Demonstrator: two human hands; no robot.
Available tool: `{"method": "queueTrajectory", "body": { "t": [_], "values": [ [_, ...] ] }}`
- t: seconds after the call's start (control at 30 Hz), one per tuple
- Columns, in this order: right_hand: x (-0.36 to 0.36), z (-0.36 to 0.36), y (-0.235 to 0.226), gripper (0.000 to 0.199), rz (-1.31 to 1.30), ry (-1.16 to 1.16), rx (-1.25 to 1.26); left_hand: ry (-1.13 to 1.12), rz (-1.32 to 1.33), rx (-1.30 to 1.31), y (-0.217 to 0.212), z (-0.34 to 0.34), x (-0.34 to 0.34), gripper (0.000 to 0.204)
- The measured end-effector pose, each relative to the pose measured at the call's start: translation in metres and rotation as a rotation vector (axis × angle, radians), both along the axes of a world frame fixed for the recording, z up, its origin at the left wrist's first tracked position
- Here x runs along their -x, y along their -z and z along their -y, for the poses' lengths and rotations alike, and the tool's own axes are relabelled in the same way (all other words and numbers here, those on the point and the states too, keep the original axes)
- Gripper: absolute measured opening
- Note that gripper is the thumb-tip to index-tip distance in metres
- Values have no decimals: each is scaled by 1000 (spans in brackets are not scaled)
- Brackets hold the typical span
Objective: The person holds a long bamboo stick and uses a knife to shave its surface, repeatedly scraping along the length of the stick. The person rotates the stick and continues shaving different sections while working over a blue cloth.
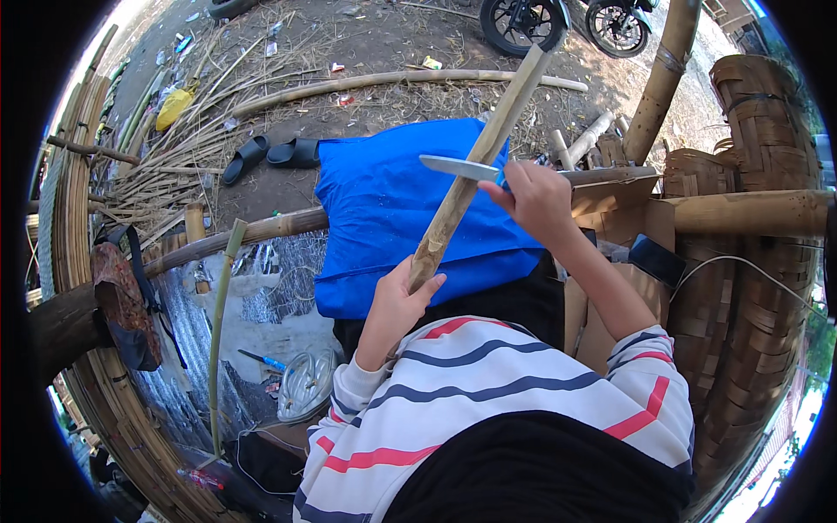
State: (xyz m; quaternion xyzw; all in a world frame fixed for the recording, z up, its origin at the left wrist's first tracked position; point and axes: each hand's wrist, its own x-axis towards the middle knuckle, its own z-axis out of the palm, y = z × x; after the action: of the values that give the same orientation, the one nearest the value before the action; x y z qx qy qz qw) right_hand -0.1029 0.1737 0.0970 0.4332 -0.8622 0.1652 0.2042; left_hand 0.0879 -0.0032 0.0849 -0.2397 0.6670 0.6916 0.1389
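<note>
Left hand (397, 301) closed around the lower end of a long pale bamboo stick (475, 166), fingers wrapped tight on it, thumb up along the side. Stick held tilted, upper end pointing away and up to the right, over a bright blue plastic sheet (384, 209) spread across the lap. Right hand (534, 199) closed on the handle of a steel knife with a long flat blade (458, 166); blade lying across the stick about the middle, edge touching the bamboo. Below the blade, only the left hand. Possible danger, as a judgement: blade slipping on the smooth hard skin of the bamboo and running down toward the left thumb, since the grip is directly under the cut. Also possible: stick turning in the hand when pressed, giving an uneven cut. Black sandals (270, 155) on the dirt ground behind, well apart.
</note>
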Motion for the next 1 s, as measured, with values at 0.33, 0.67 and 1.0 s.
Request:
{"method": "queueTrajectory", "body": {
  "t": [0.33,0.67,1.0],
  "values": [
    [8,-5,10,41,-4,-6,-3,19,-25,77,7,-3,-4,32],
    [27,-13,12,46,-13,136,1,20,-32,107,12,-3,-11,30],
    [54,-22,10,44,43,264,-40,39,-51,118,18,-1,-11,29]
  ]
}}
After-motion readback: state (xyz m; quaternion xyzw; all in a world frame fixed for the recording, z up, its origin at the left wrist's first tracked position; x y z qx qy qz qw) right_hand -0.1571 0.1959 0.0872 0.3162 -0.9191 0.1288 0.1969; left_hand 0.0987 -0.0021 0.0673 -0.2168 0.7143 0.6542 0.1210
